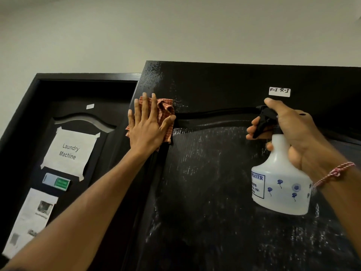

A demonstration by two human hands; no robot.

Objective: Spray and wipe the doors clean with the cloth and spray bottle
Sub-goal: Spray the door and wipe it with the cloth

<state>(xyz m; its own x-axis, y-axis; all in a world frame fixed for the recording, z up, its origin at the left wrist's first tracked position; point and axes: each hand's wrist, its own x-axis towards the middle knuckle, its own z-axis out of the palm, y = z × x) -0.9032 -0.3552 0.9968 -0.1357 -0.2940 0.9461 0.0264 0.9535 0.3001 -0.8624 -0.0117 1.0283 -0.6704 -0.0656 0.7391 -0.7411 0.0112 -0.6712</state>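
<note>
At frame centre-left the cloth (166, 112) is pressed flat-fingered by the left hand (145, 126) on the wet door (214, 173), spray bottle (281, 178) gripped by the right hand (289, 132); overlapping strokes advised.

Faced a black door (224, 182) filmed with greyish-white wet streaks, beside a second black door (109, 151) under an off-white wall (175, 32). Saw an orange-and-white checked cloth (166, 109), a translucent white spray bottle (281, 178) printed with small blue flowers and a blue-framed label, topped by a black trigger (262, 123), and a red-and-white twisted wrist thread (336, 173). Noted a white label (279, 92) with black handwriting, a white sheet (70, 151) with grey lettering, plus a green and pale blue sticker (56, 181).
</note>
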